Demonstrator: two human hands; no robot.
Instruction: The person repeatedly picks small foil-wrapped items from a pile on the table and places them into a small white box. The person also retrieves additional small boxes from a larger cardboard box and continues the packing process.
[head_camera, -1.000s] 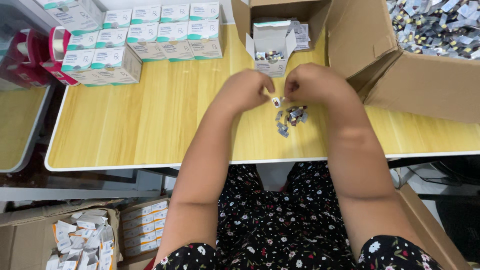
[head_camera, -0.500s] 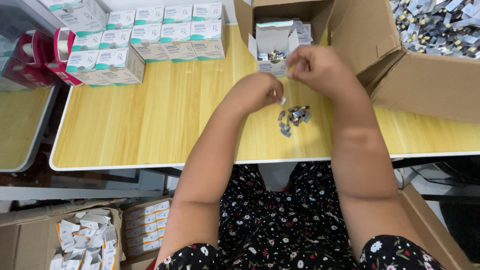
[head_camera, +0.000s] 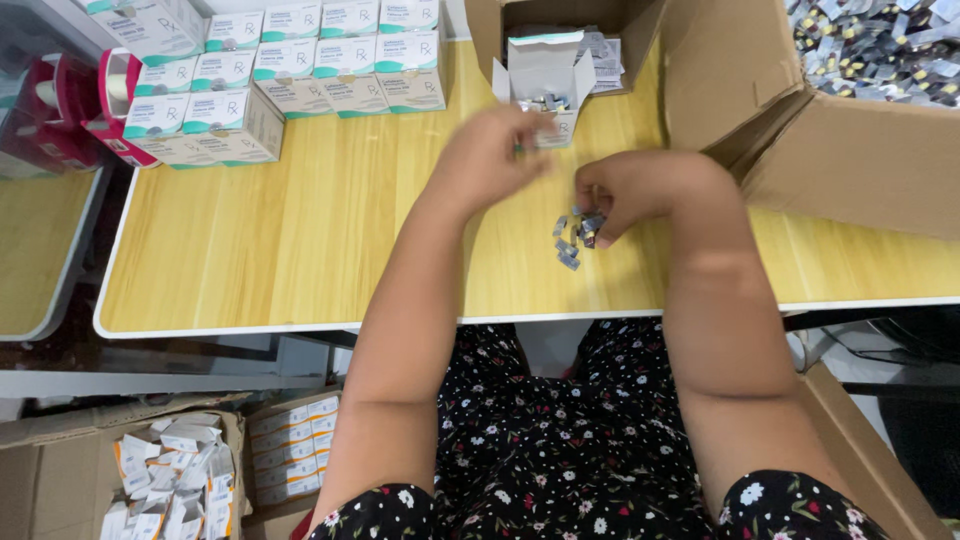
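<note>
My left hand (head_camera: 492, 152) is blurred in motion, fingers bunched just below an open small white carton (head_camera: 545, 72) that stands on the wooden table (head_camera: 300, 240). Whether it holds anything is unclear. My right hand (head_camera: 635, 188) is lower and to the right. Its fingertips are curled down onto a little pile of grey foil packets (head_camera: 572, 245) and pinch one at the pile's top. A few similar packets show inside the carton's open mouth.
Rows of white-and-teal cartons (head_camera: 300, 60) fill the table's back left, beside red tape dispensers (head_camera: 70, 100). A big cardboard box (head_camera: 860, 150) full of foil packets stands at the right, a smaller one (head_camera: 490, 20) behind the open carton. Under the table are boxes of flat cartons (head_camera: 170, 480).
Both hands were pinched together over the pile. The right hand went up to the open carton and has dropped back onto the pile; the left hand has risen to the carton.
</note>
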